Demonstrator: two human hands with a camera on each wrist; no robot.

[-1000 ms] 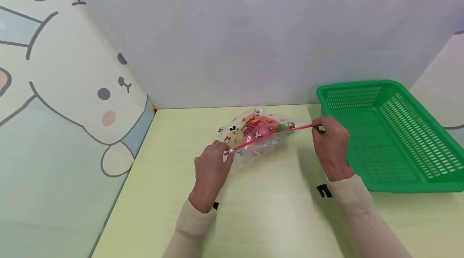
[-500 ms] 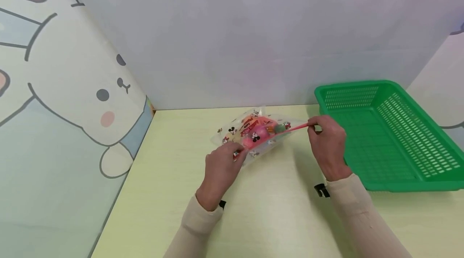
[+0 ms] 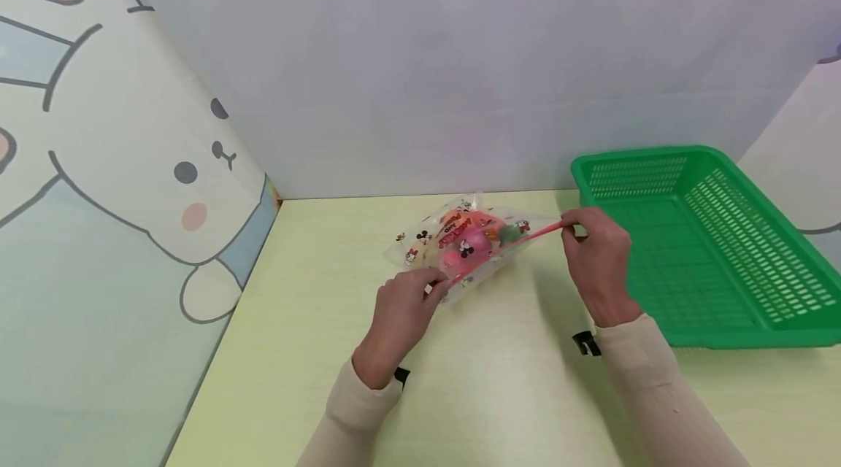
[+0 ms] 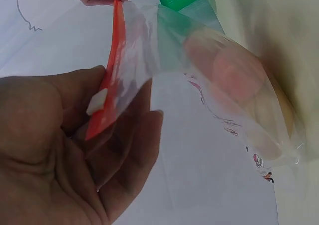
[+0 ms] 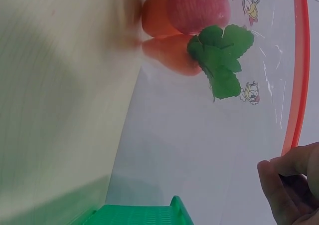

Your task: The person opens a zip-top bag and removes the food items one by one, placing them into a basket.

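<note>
A clear zip bag (image 3: 420, 252) with cartoon prints and a red zip strip (image 3: 506, 249) is stretched between both hands over the table. My left hand (image 3: 402, 311) pinches the strip's near left end. In the left wrist view, a white slider (image 4: 97, 102) sits on the strip beside the thumb. My right hand (image 3: 596, 263) pinches the opposite end between thumb and index finger. Inside the bag the right wrist view shows a pink-red round piece (image 5: 199, 9), an orange carrot-like piece (image 5: 172, 54) and green leaves (image 5: 222, 60). Something pale also shows through the film, its kind unclear.
A green plastic basket (image 3: 769, 338) stands on the right, close beside the right hand. The pale table (image 3: 289, 321) meets a grey-white backdrop (image 3: 420, 87) behind the bag. A rabbit-printed panel (image 3: 125, 124) borders the left side.
My left hand has moved right and slightly nearer to me, along the strip's side of the bag. The right hand stays nearly in place, still pinching its end.
</note>
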